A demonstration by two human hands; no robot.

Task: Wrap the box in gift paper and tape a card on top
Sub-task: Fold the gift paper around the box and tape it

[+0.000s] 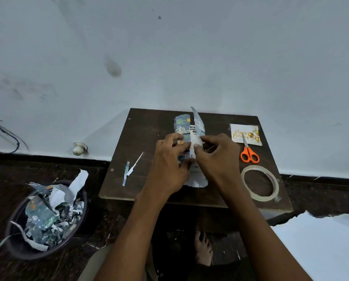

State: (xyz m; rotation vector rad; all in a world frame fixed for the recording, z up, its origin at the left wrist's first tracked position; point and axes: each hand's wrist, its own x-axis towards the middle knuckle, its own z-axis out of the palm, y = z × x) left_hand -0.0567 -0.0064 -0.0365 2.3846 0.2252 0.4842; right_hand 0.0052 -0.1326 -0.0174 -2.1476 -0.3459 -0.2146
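I see both hands, left hand (170,161) and right hand (218,157), pinching gift paper (181,123) around the box (193,136) on the table (141,128)

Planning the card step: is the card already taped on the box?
No, the card lies on the table under the scissors, apart from the box.
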